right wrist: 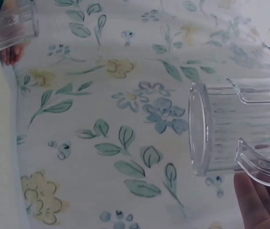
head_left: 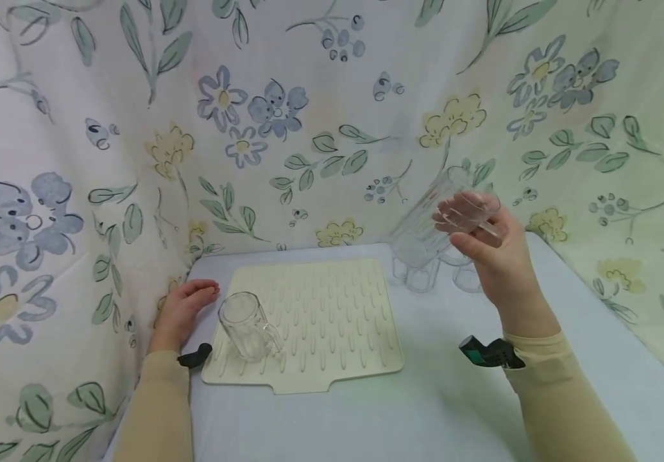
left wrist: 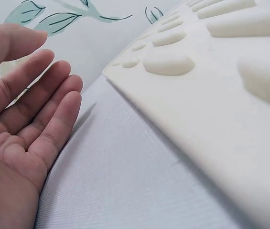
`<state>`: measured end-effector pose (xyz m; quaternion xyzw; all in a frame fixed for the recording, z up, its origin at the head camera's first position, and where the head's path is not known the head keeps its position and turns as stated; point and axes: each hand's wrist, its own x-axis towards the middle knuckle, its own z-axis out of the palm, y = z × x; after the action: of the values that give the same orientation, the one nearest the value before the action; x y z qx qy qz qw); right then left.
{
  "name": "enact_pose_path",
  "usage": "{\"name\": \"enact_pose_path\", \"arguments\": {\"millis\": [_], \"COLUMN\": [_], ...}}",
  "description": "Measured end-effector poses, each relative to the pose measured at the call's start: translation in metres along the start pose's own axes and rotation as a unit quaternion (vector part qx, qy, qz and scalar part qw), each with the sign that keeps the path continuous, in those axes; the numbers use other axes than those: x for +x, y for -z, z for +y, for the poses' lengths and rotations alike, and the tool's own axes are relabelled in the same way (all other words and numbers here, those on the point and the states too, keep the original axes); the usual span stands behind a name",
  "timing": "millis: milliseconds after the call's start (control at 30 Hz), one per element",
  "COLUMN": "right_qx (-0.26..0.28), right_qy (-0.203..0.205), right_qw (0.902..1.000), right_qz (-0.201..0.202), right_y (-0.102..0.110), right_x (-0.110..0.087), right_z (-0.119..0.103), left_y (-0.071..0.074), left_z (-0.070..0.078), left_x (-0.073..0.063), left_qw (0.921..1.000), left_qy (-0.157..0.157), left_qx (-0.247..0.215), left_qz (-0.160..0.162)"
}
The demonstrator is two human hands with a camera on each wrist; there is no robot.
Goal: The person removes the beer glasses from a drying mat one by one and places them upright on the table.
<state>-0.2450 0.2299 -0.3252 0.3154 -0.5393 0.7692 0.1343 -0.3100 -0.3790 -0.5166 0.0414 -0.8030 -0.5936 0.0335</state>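
My right hand (head_left: 502, 250) is raised over the right side of the table and holds a clear ribbed mug (right wrist: 244, 129) by its handle side. Its fingers show through the clear wall in the head view. The left hand (head_left: 184, 311) lies beside the left edge of a cream ridged drying mat (head_left: 332, 321), palm up with fingers loosely bent and nothing in them. On the mat's left part a clear mug (head_left: 247, 327) stands upright, its handle towards the right.
A tall clear vessel (head_left: 424, 221) stands at the back right, partly overlapped by my right hand. Several clear glasses (head_left: 422, 276) are grouped around its base. A floral curtain (head_left: 332, 128) hangs behind and along the sides of the white-covered table (head_left: 366, 423).
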Motion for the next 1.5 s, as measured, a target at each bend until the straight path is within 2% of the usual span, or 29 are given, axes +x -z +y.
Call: {"name": "enact_pose_path", "arguments": {"millis": [133,367,600,800,933,1133,1333,1500], "right_qx": [-0.026,-0.097,-0.14,-0.189,-0.21,-0.227,-0.278,-0.309], "right_qy": [-0.012,-0.054,-0.068,-0.102,-0.125,-0.153,-0.19,-0.206], "right_qw": [0.9995,0.9921,0.9853,0.9712,0.9642,0.956,0.9349,0.9227], "right_qz": [0.016,0.059,0.07,0.102,0.103,0.106,0.112,0.102], "right_y": [0.014,0.042,0.067,0.086,0.098,0.112,0.124,0.135], "right_x": [-0.008,-0.028,-0.046,-0.061,-0.073,-0.086,-0.095,-0.105], "right_z": [-0.005,-0.012,-0.016,-0.017,-0.017,-0.016,-0.011,-0.005], "left_y": [0.002,0.006,0.005,0.003,0.002,0.003,0.003,0.001], "left_z": [-0.001,-0.003,-0.003,-0.003,-0.002,-0.002,-0.005,-0.005], "left_x": [-0.001,-0.002,-0.002,0.0,0.0,0.0,0.002,0.004], "left_qw": [0.9999,0.9997,0.9994,0.9997,0.9997,0.9998,0.9994,0.9996], "left_qy": [0.011,0.011,0.015,0.019,0.022,0.018,0.017,0.018], "left_qx": [0.009,-0.021,-0.03,-0.014,0.0,-0.009,-0.028,-0.014], "left_qz": [0.005,0.002,-0.002,-0.001,0.004,0.011,0.014,0.015]}}
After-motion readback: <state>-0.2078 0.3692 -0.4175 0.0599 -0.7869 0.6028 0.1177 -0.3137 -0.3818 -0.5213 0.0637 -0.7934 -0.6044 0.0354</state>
